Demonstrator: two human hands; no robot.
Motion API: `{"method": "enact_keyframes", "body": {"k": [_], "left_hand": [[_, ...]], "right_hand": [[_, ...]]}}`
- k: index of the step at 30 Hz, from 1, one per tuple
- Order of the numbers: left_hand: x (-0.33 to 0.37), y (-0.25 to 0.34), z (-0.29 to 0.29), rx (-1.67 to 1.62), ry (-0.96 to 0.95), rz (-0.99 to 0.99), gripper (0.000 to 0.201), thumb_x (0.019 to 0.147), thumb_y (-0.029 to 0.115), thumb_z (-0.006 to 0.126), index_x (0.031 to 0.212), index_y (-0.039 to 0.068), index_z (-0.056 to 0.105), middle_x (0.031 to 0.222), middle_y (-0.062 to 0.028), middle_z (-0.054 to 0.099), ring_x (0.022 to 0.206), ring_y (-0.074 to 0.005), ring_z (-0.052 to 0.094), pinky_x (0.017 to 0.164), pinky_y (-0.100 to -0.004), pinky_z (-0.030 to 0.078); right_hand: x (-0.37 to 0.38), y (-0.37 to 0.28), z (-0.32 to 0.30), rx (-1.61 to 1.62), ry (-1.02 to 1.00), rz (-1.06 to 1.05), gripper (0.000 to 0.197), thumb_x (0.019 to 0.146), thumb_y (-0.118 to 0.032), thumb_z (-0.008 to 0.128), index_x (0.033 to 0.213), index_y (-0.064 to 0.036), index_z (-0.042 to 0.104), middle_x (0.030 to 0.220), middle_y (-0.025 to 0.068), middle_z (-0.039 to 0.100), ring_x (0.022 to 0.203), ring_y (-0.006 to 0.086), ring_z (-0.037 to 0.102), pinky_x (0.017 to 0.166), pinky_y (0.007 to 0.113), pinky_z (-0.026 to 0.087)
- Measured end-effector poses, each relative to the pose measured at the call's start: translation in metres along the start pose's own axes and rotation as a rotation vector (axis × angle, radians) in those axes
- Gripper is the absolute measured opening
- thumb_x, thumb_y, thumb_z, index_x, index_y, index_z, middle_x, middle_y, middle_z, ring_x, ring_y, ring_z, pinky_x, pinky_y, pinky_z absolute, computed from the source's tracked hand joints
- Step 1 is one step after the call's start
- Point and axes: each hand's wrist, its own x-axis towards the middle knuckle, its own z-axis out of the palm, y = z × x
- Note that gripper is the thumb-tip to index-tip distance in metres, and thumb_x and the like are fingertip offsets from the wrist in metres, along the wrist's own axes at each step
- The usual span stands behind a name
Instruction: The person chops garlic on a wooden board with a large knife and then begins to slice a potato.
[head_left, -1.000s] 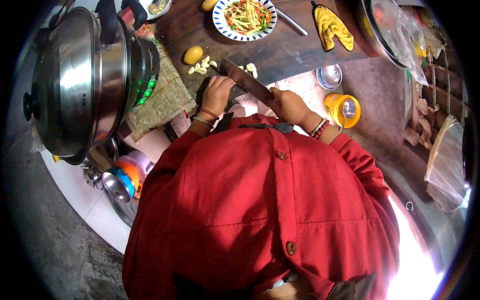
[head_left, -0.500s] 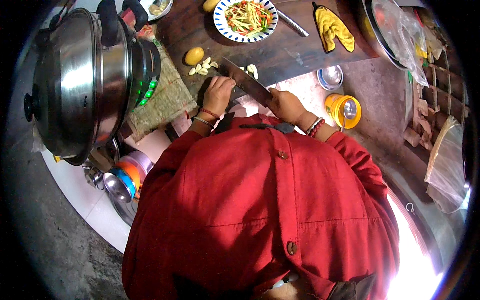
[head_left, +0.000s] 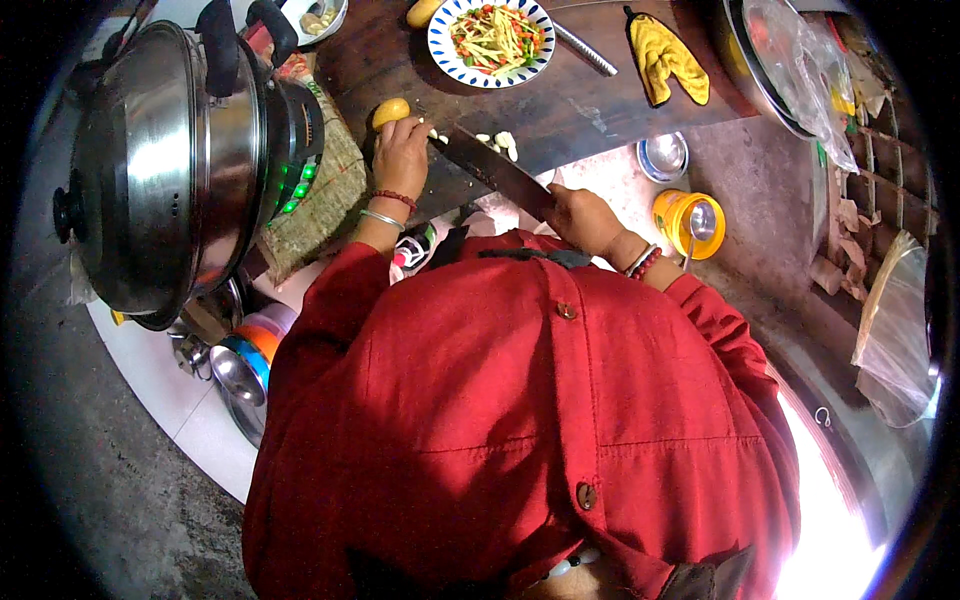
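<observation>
My right hand (head_left: 583, 218) is wrapped around the handle of a kitchen knife (head_left: 496, 175). Its broad dark blade points away to the left, over the near edge of the wooden table. Beside a yellow potato-like tuber (head_left: 390, 112), my left hand (head_left: 402, 155) reaches down with its fingers curled over some peeled garlic cloves (head_left: 438, 136). The hand covers part of that group, and what lies under the fingertips is hidden. Several more white pieces of garlic (head_left: 508, 150) rest on the far side of the blade.
A blue-patterned plate (head_left: 437, 55) of shredded vegetables stands farther back, with a ridged rod (head_left: 585, 48) and yellow cloth (head_left: 668, 62) to its right. At left is a large lidded steel pot (head_left: 150, 180). A yellow bucket (head_left: 668, 215) and metal bowl (head_left: 662, 155) sit below the table.
My left hand has moved left and away from me, from beside the blade to the garlic by the tuber. The right hand still grips the knife, its blade slightly lower in the picture.
</observation>
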Motion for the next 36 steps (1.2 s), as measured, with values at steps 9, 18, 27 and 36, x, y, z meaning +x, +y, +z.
{"method": "enact_keyframes", "body": {"k": [9, 18, 27, 36], "left_hand": [[-0.002, 0.006, 0.000, -0.035, -0.077, 0.052, 0.013, 0.084, 0.009, 0.066, 0.097, 0.009, 0.068, 0.098, -0.0085, 0.062, 0.099, -0.0319, 0.057, 0.087, -0.0426, 0.047], [-0.020, 0.010, 0.002, -0.051, -0.027, 0.028, 0.017, 0.082, 0.007, 0.068, 0.099, 0.006, 0.065, 0.099, -0.0100, 0.063, 0.099, -0.0332, 0.056, 0.088, -0.0428, 0.047], [-0.033, 0.038, 0.006, -0.331, -0.063, 0.179, 0.018, 0.085, 0.003, 0.062, 0.101, 0.006, 0.067, 0.101, -0.0099, 0.063, 0.098, -0.0316, 0.059, 0.083, -0.0412, 0.051], [-0.037, 0.039, 0.007, -0.297, -0.108, 0.141, 0.019, 0.083, 0.002, 0.062, 0.101, 0.004, 0.068, 0.099, -0.0118, 0.064, 0.095, -0.0326, 0.061, 0.082, -0.0405, 0.051]], "right_hand": [[0.002, 0.011, 0.003, 0.004, 0.092, 0.011, 0.023, 0.089, -0.019, 0.064, 0.104, -0.0018, 0.059, 0.072, 0.0200, 0.065, 0.069, 0.0390, 0.065, 0.064, 0.044, 0.050], [0.004, 0.000, 0.003, 0.037, 0.034, -0.036, 0.025, 0.089, -0.018, 0.064, 0.106, -0.0015, 0.059, 0.077, 0.0210, 0.067, 0.074, 0.0402, 0.066, 0.066, 0.045, 0.051], [0.006, -0.009, -0.008, 0.004, 0.062, -0.002, 0.022, 0.090, -0.022, 0.062, 0.105, -0.0063, 0.059, 0.080, 0.0208, 0.067, 0.077, 0.0424, 0.065, 0.068, 0.049, 0.051], [0.007, -0.012, -0.006, -0.103, 0.088, -0.080, 0.022, 0.086, -0.018, 0.062, 0.105, -0.0058, 0.060, 0.076, 0.0195, 0.066, 0.072, 0.0412, 0.065, 0.065, 0.048, 0.051]]}}
